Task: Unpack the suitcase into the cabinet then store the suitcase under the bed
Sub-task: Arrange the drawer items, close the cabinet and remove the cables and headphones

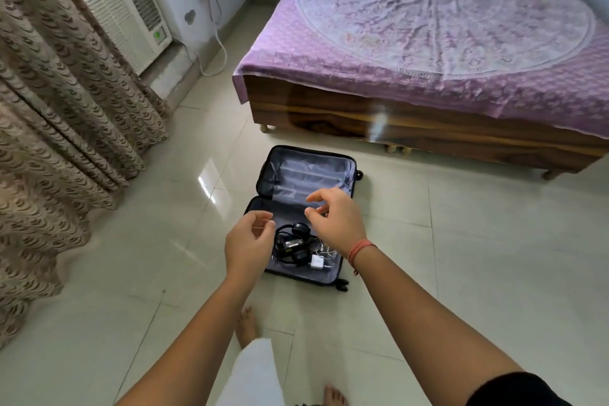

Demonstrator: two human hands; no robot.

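Suitcase (306, 175): laid flat and fully opened on the tiled floor (461, 241), directly beneath and just beyond both hands, so that both lined halves are exposed for emptying.

Far half, beyond the fingertips: nothing is seen in it.

Near half, under the hands: black headphones (296, 231), a white charger plug (317, 262) and tangled cables (324, 249), gathered at the wrist-ward end.

Left hand (247, 241): held above the near half's left edge, fingers loosely curled, nothing gripped.

Right hand (336, 221): held above the hinge line, fingers relaxed and parted, nothing gripped; a red thread (361, 249) is worn at its wrist. Both hands are judged to be poised for gathering the small items.

Bed (428, 122): well beyond the hands, past the suitcase; its wooden frame is raised on short legs, and the gap beneath is judged low for the case.

Curtain (66, 142) and air conditioner (125, 10): far to the left of the left hand.

Cabinet: not in view.

Obstructions: nothing is seen between hands and contents.
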